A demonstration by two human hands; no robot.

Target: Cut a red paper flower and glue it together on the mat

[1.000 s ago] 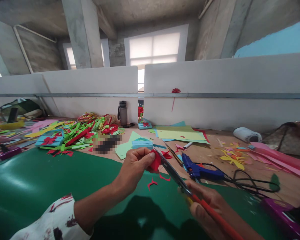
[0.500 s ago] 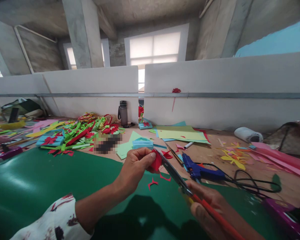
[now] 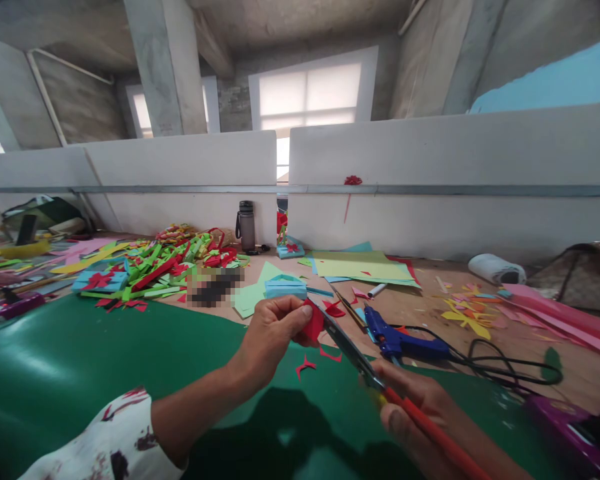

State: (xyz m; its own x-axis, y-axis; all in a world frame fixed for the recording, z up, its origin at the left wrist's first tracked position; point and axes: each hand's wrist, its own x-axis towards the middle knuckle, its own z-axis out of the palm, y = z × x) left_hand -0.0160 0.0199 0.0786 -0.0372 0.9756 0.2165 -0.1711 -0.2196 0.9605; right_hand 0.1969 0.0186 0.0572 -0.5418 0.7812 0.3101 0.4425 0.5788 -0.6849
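Observation:
My left hand (image 3: 275, 333) pinches a small piece of red paper (image 3: 314, 325) between thumb and fingers above the green mat (image 3: 145, 373). My right hand (image 3: 420, 400) is closed round the red handles of a pair of scissors (image 3: 353, 350), whose blades point up and left. The blade tips touch or overlap the red paper's upper right edge; I cannot tell how far in they are. Red paper scraps (image 3: 306, 366) lie on the mat just below. Behind my left hand sits a folded light-blue paper box (image 3: 285, 287).
A blue glue gun (image 3: 405, 343) with a black cord lies right of the scissors. Coloured paper sheets (image 3: 363, 265) are stacked behind. At left is a heap of green and red paper pieces (image 3: 165, 263), with a grey bottle (image 3: 247, 227) beyond. A purple device (image 3: 575, 430) stands at right.
Almost nothing differs. Both hands, the red paper and the scissors hold nearly the same position as half a second ago.

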